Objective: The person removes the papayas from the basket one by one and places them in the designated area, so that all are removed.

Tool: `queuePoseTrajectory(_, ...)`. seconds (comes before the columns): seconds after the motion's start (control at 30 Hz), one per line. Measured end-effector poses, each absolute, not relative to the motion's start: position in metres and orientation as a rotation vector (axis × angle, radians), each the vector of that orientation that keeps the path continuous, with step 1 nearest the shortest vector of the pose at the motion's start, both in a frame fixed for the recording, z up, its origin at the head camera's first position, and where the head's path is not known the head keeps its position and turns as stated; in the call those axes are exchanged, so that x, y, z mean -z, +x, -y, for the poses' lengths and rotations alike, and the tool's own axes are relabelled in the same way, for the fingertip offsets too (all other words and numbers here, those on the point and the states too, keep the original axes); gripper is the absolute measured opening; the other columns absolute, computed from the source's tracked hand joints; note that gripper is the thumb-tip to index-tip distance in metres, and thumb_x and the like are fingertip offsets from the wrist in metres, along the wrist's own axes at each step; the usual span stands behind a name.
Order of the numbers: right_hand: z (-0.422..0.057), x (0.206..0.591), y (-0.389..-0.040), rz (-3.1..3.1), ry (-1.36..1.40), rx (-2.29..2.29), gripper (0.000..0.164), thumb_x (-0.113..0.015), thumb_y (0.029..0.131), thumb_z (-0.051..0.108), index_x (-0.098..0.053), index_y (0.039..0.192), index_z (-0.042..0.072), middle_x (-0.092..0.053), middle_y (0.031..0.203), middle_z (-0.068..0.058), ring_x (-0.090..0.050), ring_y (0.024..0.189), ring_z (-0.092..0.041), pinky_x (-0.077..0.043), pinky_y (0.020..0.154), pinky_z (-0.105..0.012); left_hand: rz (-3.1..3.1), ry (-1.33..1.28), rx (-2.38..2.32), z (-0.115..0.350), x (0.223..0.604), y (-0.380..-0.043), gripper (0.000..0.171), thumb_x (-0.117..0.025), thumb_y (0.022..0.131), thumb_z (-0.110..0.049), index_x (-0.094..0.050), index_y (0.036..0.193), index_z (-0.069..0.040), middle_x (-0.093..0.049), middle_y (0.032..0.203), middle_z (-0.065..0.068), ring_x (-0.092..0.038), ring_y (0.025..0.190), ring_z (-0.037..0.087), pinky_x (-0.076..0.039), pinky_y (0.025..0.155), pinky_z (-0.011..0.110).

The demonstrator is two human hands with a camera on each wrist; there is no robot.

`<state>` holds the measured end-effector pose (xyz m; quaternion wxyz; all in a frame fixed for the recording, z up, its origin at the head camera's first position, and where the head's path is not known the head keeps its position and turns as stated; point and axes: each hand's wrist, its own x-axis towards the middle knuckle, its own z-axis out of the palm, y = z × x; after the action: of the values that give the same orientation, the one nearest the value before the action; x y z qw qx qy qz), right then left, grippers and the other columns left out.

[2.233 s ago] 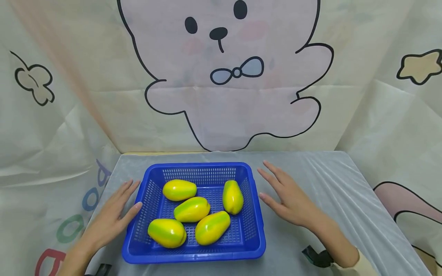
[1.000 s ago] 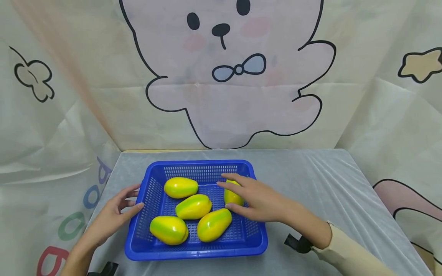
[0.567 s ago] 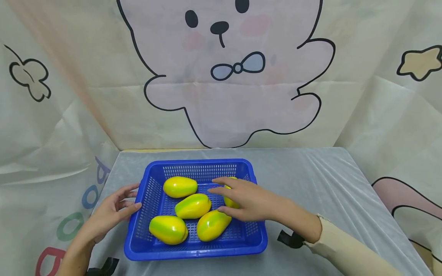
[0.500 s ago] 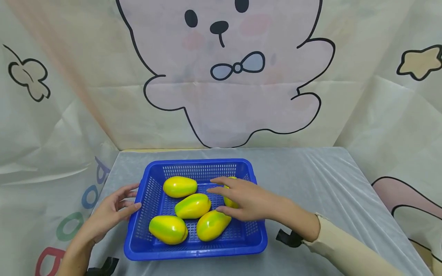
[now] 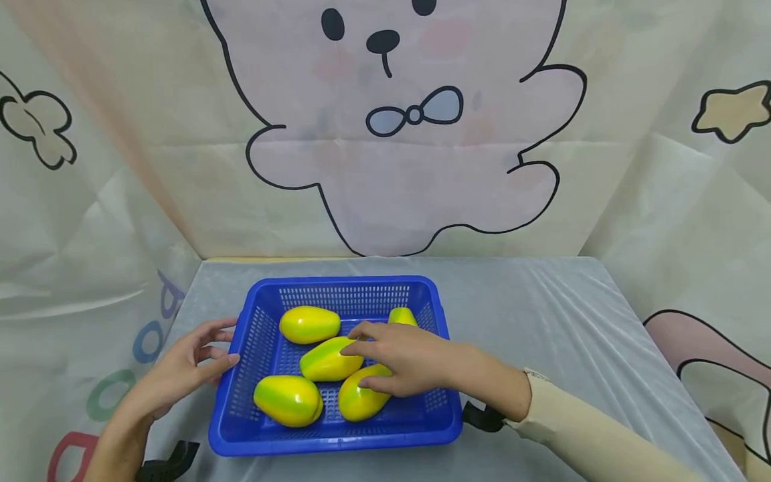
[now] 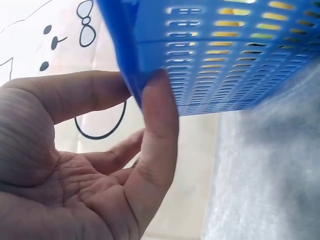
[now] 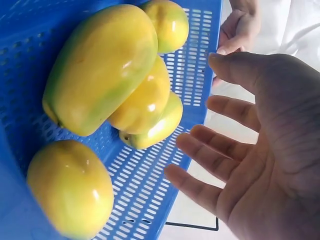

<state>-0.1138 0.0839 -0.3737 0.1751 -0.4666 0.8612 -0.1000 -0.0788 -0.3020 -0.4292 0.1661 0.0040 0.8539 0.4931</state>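
Observation:
A blue plastic basket (image 5: 337, 444) with slotted walls holds several glossy yellow-green papayas (image 5: 289, 400). My left hand (image 5: 188, 365) is at the basket's left side; the left wrist view shows thumb and forefinger pinching the blue rim (image 6: 131, 60). My right hand (image 5: 412, 358) hovers over the right half of the basket, fingers apart and loosely bent, palm down. Beneath its fingertips lies the front right papaya (image 5: 360, 400), and its back hides most of the rear right papaya (image 5: 401, 315). In the right wrist view, a gap shows between the right fingers (image 7: 192, 185) and the fruit.
Grey cloth (image 5: 512, 301) covers the table under the basket. Behind it hangs a pale curtain (image 5: 385, 201) printed with a cartoon bear, and more printed fabric closes both sides. Black straps (image 5: 482, 418) show at the wrists.
The right hand has come from outside the basket's right side to over the papayas, lately moving left and nearer. The left hand has closed on the rim. The papayas keep their places.

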Motion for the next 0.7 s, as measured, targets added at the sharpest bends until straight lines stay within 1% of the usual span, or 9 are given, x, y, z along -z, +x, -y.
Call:
queuePoseTrajectory(0.2,-0.079,0.373,-0.110,-2.422,-1.298,0.259,0.052,-0.068,0.103,0.042,-0.059,0.151,0.025,-0.057,0.153,0.000,-0.061,0.134,-0.015,-0.053,0.115,-0.037,-2.441,0.008,-1.369,0.302,0.426,-0.080,0.080,-0.072,0.101,-0.022,-0.027,0.164,-0.001,-0.051,0.148,0.032,-0.068,0.100,0.022,-0.067,0.075,0.034)
queuePoseTrajectory(0.4,-0.075,0.376,-0.110,-2.378,-1.310,0.237,0.052,-0.070,0.102,0.039,-0.058,0.151,0.027,-0.058,0.151,0.002,-0.063,0.129,-0.013,-0.054,0.113,-0.033,-2.426,0.006,-1.367,0.301,0.427,-0.079,0.084,-0.073,0.100,-0.023,-0.024,0.166,-0.003,-0.051,0.146,0.031,-0.065,0.101,0.025,-0.067,0.074,0.036)
queuePoseTrajectory(0.6,-0.069,0.373,-0.114,-2.380,-1.341,0.181,0.053,-0.072,0.100,0.040,-0.059,0.150,0.027,-0.061,0.147,0.003,-0.064,0.124,-0.011,-0.055,0.110,-0.032,-2.381,0.083,-1.438,0.304,0.426,-0.082,0.084,-0.071,0.101,-0.019,-0.020,0.167,-0.004,-0.052,0.140,0.029,-0.066,0.094,0.019,-0.067,0.068,0.036)
queuePoseTrajectory(0.7,-0.064,0.371,-0.117,-2.368,-1.352,0.166,0.053,-0.073,0.100,0.039,-0.060,0.150,0.026,-0.062,0.145,0.003,-0.065,0.123,-0.011,-0.055,0.110,-0.032,-2.365,0.117,-1.486,0.305,0.429,-0.083,0.088,-0.071,0.101,-0.017,-0.015,0.169,-0.009,-0.051,0.139,0.030,-0.067,0.093,0.016,-0.066,0.066,0.037)
